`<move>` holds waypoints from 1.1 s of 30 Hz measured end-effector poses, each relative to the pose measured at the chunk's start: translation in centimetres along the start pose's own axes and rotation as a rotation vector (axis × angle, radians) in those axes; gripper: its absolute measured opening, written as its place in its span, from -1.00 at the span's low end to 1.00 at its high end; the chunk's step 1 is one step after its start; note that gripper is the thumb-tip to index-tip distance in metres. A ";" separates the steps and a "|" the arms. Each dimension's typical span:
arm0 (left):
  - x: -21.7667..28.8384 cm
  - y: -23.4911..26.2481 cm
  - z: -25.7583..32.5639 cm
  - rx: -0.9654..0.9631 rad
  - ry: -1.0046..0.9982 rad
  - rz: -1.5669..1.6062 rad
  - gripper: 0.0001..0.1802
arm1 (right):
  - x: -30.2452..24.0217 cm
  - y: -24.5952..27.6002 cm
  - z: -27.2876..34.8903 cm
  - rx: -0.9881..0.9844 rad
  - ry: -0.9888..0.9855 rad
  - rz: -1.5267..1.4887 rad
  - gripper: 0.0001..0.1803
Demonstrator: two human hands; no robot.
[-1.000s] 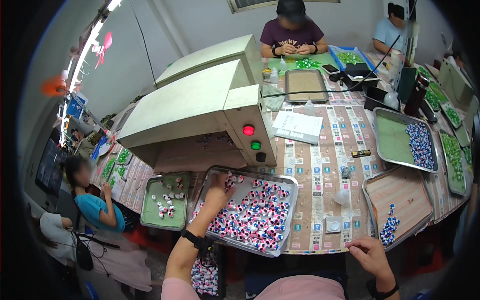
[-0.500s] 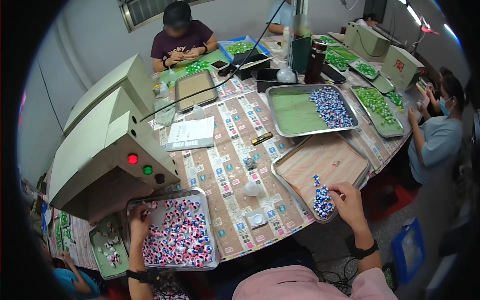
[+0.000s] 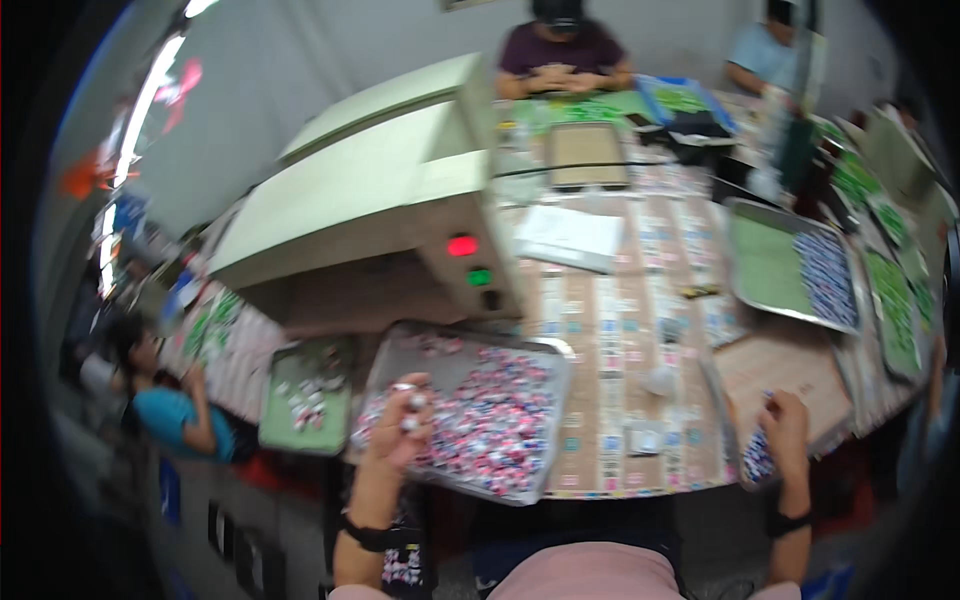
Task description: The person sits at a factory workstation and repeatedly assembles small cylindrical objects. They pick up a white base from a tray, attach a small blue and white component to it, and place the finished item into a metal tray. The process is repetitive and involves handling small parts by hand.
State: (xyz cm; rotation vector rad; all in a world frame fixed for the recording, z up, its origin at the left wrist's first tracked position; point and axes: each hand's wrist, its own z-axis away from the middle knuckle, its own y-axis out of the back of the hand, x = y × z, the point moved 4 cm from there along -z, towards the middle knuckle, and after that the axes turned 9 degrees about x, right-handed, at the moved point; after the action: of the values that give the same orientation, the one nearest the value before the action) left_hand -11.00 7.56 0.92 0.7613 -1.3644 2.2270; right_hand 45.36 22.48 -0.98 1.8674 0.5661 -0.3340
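My left hand (image 3: 404, 428) is curled round several small white pieces, over the near left edge of a metal tray (image 3: 560, 400). Loose pink, white and dark pieces (image 3: 492, 425) cover most of that tray. At the right, my right hand (image 3: 786, 425) is closed in a pinch, with a tiny dark blue piece (image 3: 768, 394) showing at its fingertips. It is beside a heap of blue-and-white pieces (image 3: 757, 457) in the near corner of a tray with a pinkish-tan lining (image 3: 785, 370). Motion blur hides the pieces' exact shape.
A beige box-shaped machine (image 3: 350, 215) with red and green lights stands behind the left tray. A small green tray (image 3: 280, 430) lies left of it. A notebook (image 3: 570, 238) and a green-lined tray (image 3: 775, 270) lie farther back. Other people (image 3: 180, 410) sit around.
The view has swung left. My left hand has come up from the far left of its tray toward the near edge, white pieces now showing in it. My right hand stays by the blue-and-white heap.
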 end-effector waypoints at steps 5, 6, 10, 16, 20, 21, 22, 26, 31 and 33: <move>-4.4 -2.5 4.4 0.052 0.143 0.148 -0.59 | -2.0 0.6 0.8 0.131 -0.096 -0.187 -0.81; -4.9 -2.8 5.4 0.062 0.152 0.131 -0.61 | -2.8 0.4 1.0 0.057 -0.140 -0.277 -0.82; -8.6 -4.3 7.7 0.011 0.137 0.039 -0.63 | -6.9 -0.6 3.6 -0.242 -0.444 -0.704 -0.83; -11.7 -8.9 8.1 -0.055 0.324 0.161 -0.55 | -12.5 -1.8 6.5 -0.552 -0.621 -0.973 -0.76; -14.1 -10.5 8.0 -0.012 0.423 0.166 -0.65 | -12.9 -2.5 6.7 -0.583 -0.652 -1.044 -0.75; -14.7 -10.4 8.1 -0.020 0.414 0.137 -0.66 | -13.2 -2.5 6.5 -0.579 -0.659 -1.052 -0.75; -15.1 -10.3 8.5 -0.029 0.395 0.106 -0.66 | -13.5 -2.4 6.4 -0.578 -0.658 -1.064 -0.75; -16.3 -10.3 9.0 -0.061 0.385 0.055 -0.71 | -12.9 -2.8 6.4 -0.578 -0.629 -1.024 -0.71; -17.3 -10.0 9.4 -0.087 0.413 0.122 -0.66 | -14.6 -3.6 5.2 -0.357 -0.217 -0.712 -0.85; -17.5 -9.6 9.6 -0.075 0.426 0.124 -0.66 | -15.4 -3.9 4.8 -0.261 -0.008 -0.580 -0.87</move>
State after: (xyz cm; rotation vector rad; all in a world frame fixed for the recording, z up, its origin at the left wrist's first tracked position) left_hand 10.34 1.93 -0.38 0.1615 -1.2966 2.2456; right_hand 30.48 15.71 1.64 1.4235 1.0925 -0.6134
